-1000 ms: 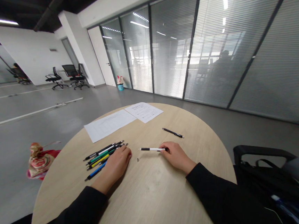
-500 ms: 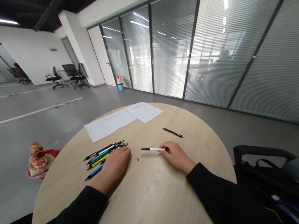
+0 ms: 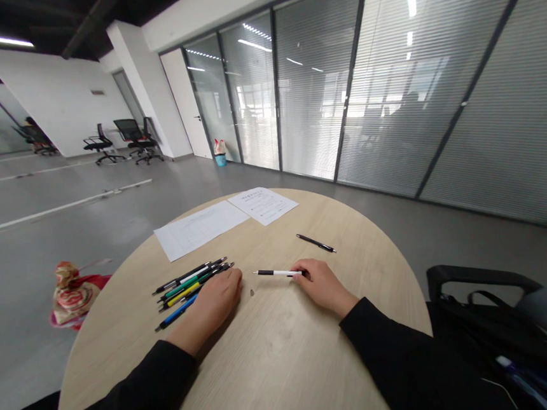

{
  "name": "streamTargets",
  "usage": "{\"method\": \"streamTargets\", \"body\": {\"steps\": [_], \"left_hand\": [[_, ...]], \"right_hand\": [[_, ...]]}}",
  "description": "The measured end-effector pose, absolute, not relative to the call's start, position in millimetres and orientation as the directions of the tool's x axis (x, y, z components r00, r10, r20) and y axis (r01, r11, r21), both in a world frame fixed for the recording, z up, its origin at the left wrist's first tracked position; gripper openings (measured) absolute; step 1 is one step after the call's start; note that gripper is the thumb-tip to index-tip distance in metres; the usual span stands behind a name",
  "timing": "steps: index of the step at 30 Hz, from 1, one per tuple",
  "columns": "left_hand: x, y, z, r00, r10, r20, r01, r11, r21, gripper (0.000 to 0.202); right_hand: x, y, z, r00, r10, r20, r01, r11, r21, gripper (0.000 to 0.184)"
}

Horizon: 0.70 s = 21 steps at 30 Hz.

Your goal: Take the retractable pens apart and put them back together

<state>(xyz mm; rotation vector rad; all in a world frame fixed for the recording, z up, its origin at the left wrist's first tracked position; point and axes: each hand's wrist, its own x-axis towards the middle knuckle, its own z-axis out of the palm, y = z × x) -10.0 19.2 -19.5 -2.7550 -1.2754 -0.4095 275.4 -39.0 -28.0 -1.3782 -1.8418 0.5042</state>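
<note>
Pinched between the thumb and fingers of my right hand point(image 3: 326, 286) is a white pen with a black grip point(image 3: 279, 273). It lies nearly level just over or on the table, tip pointing left; its rear end is partly hidden by the fingers. My left hand point(image 3: 217, 302) rests palm down on the table, loosely open, beside a row of pens with black, green, yellow and blue barrels point(image 3: 180, 294). It covers the right ends of some of them, and its fingertips are partly hidden. A small dark speck point(image 3: 252, 292) lies between the hands.
A black pen point(image 3: 316, 243) lies beyond my right hand on the round wooden table point(image 3: 277, 358). Two printed sheets point(image 3: 203, 227) lie at the far edge. A black chair with a bag point(image 3: 481, 282) stands at the right. A red and gold bag point(image 3: 75, 296) is on the floor at left.
My left hand has shifted very slightly to the right, away from the pens. My right hand and the white pen have stayed where they were.
</note>
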Motion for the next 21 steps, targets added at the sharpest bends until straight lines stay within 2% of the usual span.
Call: {"method": "streamTargets", "body": {"steps": [5, 21], "left_hand": [[-9, 15, -17, 0.604, 0.724, 0.332, 0.737, -0.666, 0.111, 0.015], [-6, 6, -11, 0.613, 0.689, 0.386, 0.684, -0.708, 0.178, 0.020]], "right_hand": [[275, -39, -26, -0.132, 0.934, 0.333, 0.627, 0.339, -0.701, 0.012], [273, -41, -24, -0.164, 0.924, 0.344, 0.602, 0.370, -0.707, 0.014]]}}
